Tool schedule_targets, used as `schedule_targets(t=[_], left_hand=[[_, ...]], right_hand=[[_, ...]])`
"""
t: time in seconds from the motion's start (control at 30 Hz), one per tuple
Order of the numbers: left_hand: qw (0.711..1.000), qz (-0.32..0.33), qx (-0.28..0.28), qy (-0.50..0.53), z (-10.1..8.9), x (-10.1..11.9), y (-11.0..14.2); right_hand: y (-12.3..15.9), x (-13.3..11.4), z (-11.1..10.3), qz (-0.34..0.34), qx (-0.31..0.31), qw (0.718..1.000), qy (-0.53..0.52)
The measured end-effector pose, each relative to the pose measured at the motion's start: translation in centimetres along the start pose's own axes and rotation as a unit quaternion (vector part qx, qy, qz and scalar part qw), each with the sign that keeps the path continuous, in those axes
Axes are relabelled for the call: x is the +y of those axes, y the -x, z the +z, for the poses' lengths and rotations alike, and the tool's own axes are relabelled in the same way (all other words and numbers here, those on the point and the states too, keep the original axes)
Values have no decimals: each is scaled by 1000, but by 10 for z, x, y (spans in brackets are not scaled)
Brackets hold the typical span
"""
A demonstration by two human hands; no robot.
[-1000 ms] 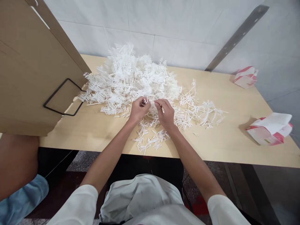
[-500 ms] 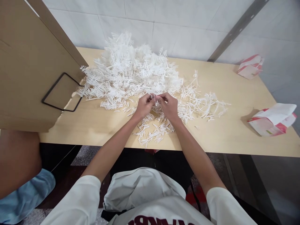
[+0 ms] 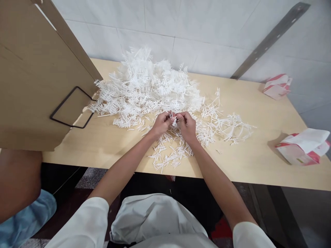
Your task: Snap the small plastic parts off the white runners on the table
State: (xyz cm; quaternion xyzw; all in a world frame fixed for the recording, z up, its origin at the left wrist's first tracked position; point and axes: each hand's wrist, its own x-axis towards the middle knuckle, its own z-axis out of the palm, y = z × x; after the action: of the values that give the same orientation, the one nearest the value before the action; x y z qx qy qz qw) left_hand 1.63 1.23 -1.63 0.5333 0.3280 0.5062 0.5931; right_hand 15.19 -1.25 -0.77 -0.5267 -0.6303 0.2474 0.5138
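My left hand [image 3: 161, 124] is closed in a pinch on a small white branched piece [image 3: 174, 122], thin and twig-like, perhaps plastic. Close beside it, my right hand [image 3: 187, 127] has its thumb and fingers pinched together at the right side of the same piece. Behind both hands rises a large heap of white branched pieces [image 3: 152, 84]. Under and in front of them lie short loose white sticks [image 3: 169, 156]. The fingertips partly cover the held piece.
A large cardboard sheet [image 3: 33, 79] stands at the left, with a black wire frame [image 3: 63, 103] against it. Longer white branched stems [image 3: 234, 127] lie to the right. Two red-and-white paper packets [image 3: 301, 148] rest on the wooden table [image 3: 248, 162]. Another person's arm [image 3: 19, 182] shows at left.
My hands stay close together in front of the heap, fingers shifting on the small piece. They were slightly apart, then met, and now show a small gap. The view tilted and came back.
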Motion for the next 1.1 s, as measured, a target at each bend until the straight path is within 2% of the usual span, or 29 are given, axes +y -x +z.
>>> schedule_targets(t=[0.13, 0.23, 0.3, 0.5, 0.63, 0.83, 0.97, 1.1], left_hand=[[1000, -16, 6, 25, 0, 2, 0], [997, -17, 48, 65, -2, 2, -3], [995, -27, 68, 75, -3, 1, -5], [997, -15, 68, 15, -2, -1, -4], [998, 5, 53, -24, -2, 0, -1], [994, -5, 89, -61, 0, 1, 3], [992, -11, 96, -78, -2, 2, 7], [988, 12, 96, -123, -3, 6, 11]], right_hand=[[-1, -2, 0, 16, -11, 999, -33], [-4, -2, -3, 52, 18, 988, -146], [-5, -1, -6, 55, 23, 982, -180], [-5, 0, -7, 31, -49, 995, -84], [-4, -1, -6, -2, -47, 999, -9], [-3, 0, -8, -17, -42, 999, 9], [-2, -1, -10, -33, -58, 997, 26], [-2, -1, -9, -53, -92, 992, 69]])
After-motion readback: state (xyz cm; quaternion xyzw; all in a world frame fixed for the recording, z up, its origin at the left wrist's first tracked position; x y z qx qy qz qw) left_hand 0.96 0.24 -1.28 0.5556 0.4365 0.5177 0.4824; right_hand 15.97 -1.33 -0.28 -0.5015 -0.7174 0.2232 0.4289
